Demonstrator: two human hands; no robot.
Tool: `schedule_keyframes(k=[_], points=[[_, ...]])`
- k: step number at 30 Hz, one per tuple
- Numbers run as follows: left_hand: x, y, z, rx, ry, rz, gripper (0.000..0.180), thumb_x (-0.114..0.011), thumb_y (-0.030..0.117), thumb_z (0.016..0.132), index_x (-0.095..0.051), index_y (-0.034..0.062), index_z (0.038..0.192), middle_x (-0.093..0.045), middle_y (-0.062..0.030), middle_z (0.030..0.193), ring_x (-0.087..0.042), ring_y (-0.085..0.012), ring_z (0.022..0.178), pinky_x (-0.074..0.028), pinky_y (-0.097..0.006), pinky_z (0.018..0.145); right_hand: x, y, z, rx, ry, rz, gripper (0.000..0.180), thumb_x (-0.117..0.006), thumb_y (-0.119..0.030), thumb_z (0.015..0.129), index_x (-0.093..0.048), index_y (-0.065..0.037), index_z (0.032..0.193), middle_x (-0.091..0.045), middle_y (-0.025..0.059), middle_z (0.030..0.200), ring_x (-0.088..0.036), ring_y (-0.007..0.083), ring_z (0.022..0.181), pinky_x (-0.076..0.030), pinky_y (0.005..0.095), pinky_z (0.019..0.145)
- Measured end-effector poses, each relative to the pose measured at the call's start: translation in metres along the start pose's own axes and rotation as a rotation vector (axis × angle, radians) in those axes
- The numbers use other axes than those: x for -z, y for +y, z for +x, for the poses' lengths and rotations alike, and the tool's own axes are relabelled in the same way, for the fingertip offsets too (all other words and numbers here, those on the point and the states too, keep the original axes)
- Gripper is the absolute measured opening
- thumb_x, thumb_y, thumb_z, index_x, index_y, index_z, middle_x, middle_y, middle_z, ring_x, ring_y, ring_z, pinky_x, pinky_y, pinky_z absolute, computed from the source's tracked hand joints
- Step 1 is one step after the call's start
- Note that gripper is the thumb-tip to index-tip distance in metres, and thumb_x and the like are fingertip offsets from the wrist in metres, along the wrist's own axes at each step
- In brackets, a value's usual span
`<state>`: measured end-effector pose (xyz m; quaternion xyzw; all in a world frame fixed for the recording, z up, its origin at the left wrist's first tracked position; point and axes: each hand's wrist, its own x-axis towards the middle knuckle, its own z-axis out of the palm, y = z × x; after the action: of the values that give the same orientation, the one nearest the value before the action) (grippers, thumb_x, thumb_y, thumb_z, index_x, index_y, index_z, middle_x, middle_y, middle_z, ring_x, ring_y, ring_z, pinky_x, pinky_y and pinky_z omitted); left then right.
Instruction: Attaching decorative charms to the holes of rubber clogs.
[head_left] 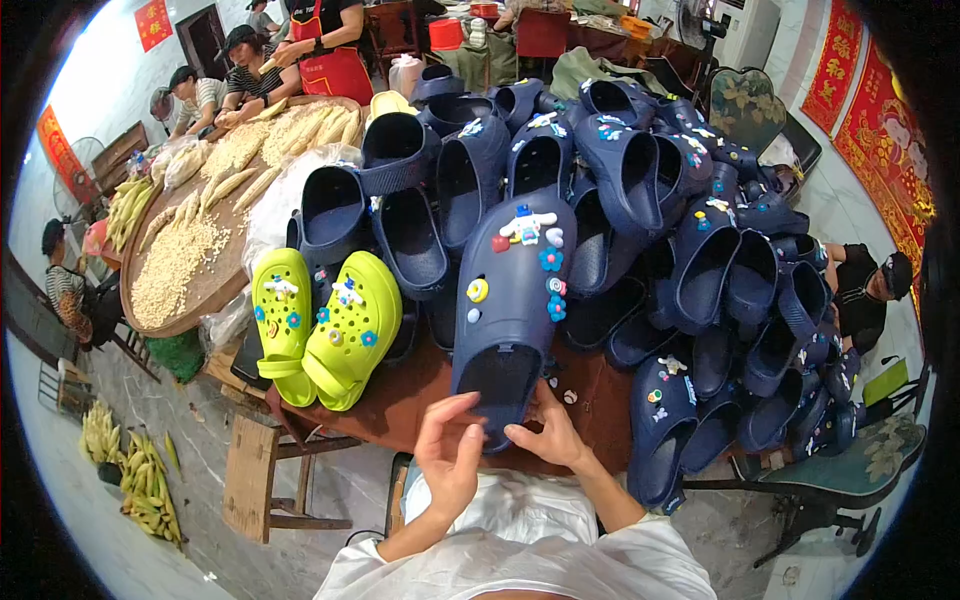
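Note:
A navy clog (pixel 515 300) points away from me in front of the pile, its heel toward me. White, blue, red and yellow charms sit on its upper. My right hand (pixel 555 435) grips the heel, with the thumb over the rim and the fingers partly hidden behind. My left hand (pixel 448 455) is beside the left of the heel, its thumb and fingers apart. Whether its fingertips touch the clog I cannot tell. To the left stands a pair of lime-green clogs (pixel 350 335) with similar charms. A loose charm (pixel 570 397) lies by the right hand.
Many navy clogs (pixel 705 275) are heaped across the red-brown table (pixel 430 400). A round tray (pixel 130 275) of corn kernels and cobs stands at left, with people seated around it. A wooden stool (pixel 250 480) is at lower left. A person (pixel 862 300) sits at right.

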<state>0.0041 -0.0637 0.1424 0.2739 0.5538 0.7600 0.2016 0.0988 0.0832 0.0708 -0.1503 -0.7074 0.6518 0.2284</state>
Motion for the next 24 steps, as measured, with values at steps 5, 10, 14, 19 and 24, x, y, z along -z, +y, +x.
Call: schedule_keyframes(k=[5,10,14,19,24], points=[[0.006,-0.022,0.024,-0.199,0.075,0.431,0.063,-0.066,0.008,0.083,-0.039,0.0005,0.139,-0.042,-0.0128,0.135,-0.047,-0.0205,0.119,-0.039,-0.033,0.1,0.007,-0.04,0.023,0.021,-0.048,0.169,0.067,-0.073,-0.016,0.082,-0.037,0.008,0.133,-0.056,0.0176,0.123,-0.058,0.0231,0.112,-0.048,0.0366,0.097],[-0.003,-0.028,0.034,0.179,-0.027,-0.069,0.066,-0.06,0.01,0.087,-0.03,-0.0007,0.144,-0.046,-0.0147,0.134,-0.047,-0.021,0.121,-0.035,-0.036,0.107,0.029,-0.049,0.045,-0.046,-0.222,0.059,0.066,-0.072,-0.015,0.086,-0.034,0.003,0.136,-0.053,0.014,0.124,-0.058,0.0195,0.11,-0.05,0.0337,0.092],[0.001,-0.03,0.044,0.322,-0.017,-0.253,0.056,-0.057,0.015,0.087,-0.036,0.0038,0.138,-0.056,-0.0126,0.115,-0.061,-0.0173,0.092,-0.054,-0.03,0.07,0.067,-0.046,0.073,0.165,0.097,0.256,0.056,-0.066,-0.026,0.094,-0.037,-0.007,0.137,-0.056,0.0099,0.113,-0.062,0.015,0.087,-0.053,0.0304,0.075],[-0.002,-0.027,0.049,0.26,0.067,-0.229,0.057,-0.058,0.017,0.086,-0.036,0.006,0.138,-0.057,-0.0123,0.112,-0.062,-0.0158,0.081,-0.052,-0.027,0.056,0.132,-0.063,0.138,0.023,0.711,0.329,0.067,-0.057,-0.052,0.095,-0.038,0.001,0.131,-0.055,0.0125,0.114,-0.062,0.0176,0.09,-0.053,0.0313,0.072],[0.001,-0.025,0.066,0.204,0.041,-0.155,0.063,-0.06,0.021,0.086,-0.034,0.0052,0.142,-0.055,-0.0122,0.116,-0.061,-0.0148,0.088,-0.052,-0.025,0.058,0.152,-0.066,0.161,-0.026,0.711,0.429,0.046,-0.062,-0.049,0.092,-0.06,-0.005,0.106,-0.062,0.0046,0.101,-0.064,0.017,0.084,-0.052,0.031,0.071]])
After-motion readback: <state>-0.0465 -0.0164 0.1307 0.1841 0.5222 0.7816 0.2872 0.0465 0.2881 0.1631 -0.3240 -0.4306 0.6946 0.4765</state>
